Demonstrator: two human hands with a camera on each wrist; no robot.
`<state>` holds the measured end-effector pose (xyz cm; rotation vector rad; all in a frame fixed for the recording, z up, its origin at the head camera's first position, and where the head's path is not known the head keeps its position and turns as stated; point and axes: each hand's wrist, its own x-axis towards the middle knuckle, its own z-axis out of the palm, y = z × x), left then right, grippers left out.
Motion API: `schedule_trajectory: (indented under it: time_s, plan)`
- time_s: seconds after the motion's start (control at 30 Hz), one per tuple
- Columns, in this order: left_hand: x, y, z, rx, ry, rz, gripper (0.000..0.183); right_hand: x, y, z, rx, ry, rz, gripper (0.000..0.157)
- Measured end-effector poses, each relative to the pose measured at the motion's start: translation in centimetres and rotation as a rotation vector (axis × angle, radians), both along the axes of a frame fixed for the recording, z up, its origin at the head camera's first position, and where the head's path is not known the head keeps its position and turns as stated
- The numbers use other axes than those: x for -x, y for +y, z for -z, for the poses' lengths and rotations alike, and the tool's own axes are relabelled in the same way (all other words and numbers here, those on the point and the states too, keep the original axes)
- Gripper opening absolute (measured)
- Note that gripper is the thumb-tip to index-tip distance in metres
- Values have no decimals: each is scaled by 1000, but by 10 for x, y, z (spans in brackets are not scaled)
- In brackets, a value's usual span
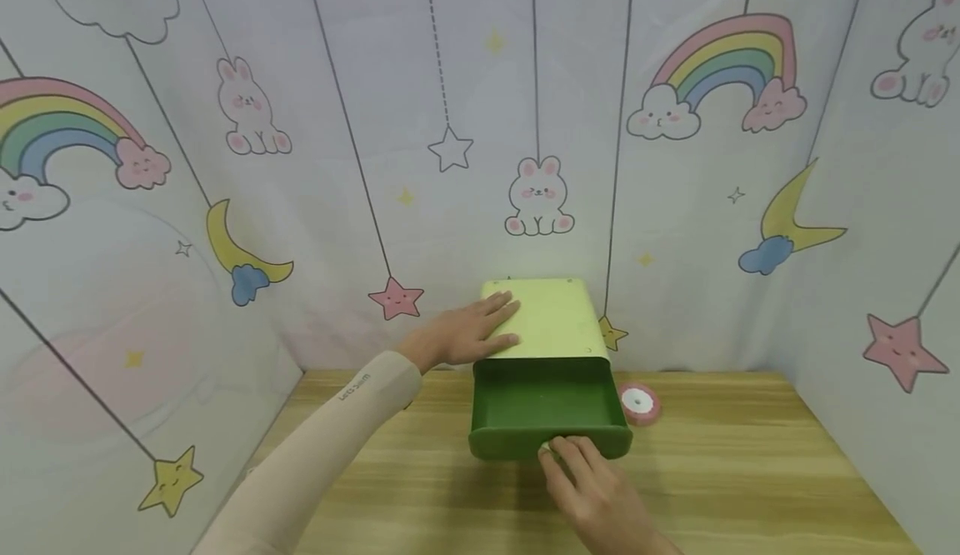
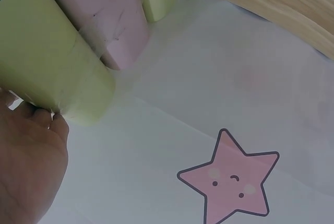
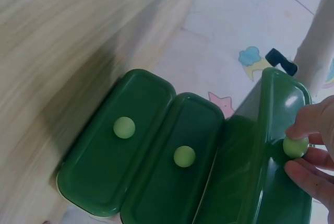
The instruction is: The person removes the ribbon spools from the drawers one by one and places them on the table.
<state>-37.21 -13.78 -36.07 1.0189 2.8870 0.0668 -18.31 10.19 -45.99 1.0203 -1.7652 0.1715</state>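
A small drawer cabinet (image 1: pixel 558 317) with a pale yellow-green top stands against the back wall. Its green top drawer (image 1: pixel 504 445) is pulled out, showing the green inside. On the left part of the cabinet's top my left hand (image 1: pixel 468 332) rests with fingers extended. My right hand (image 1: pixel 596 492) pinches the top drawer's round light-green knob (image 3: pixel 296 148) between thumb and fingers. Below it, in the right wrist view, the middle drawer (image 3: pixel 195 122) and bottom drawer (image 3: pixel 99 166) are closed, each with a like knob. A pink casing (image 2: pixel 112 18) of the middle tier shows in the left wrist view.
To the right of the cabinet, a pink roll with a white centre (image 1: pixel 638 402) lies on the wood-grain table (image 1: pixel 750 463). A fabric backdrop (image 1: pixel 450 230) printed with stars, rabbits and rainbows encloses the table at the back and both sides.
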Motion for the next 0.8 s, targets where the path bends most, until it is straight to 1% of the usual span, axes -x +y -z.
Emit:
schedule_trajectory:
  time_s: [0.17, 0.37, 0.6, 0.7, 0.8]
  plan:
    - [0, 1, 0, -2, -11, 1, 83, 0, -2, -5, 33, -45, 4, 36]
    - [-1, 1, 0, -10, -20, -2, 83, 4, -5, -7, 48, -29, -5, 35]
    - [1, 0, -1, -19, -34, -7, 83, 13, -8, -8, 60, -19, 16, 34]
    - [1, 1, -1, -29, -36, -5, 84, 16, -9, -9, 60, -32, 29, 35]
    - [2, 0, 1, -25, -33, -8, 84, 19, -9, -10, 53, -65, 45, 37]
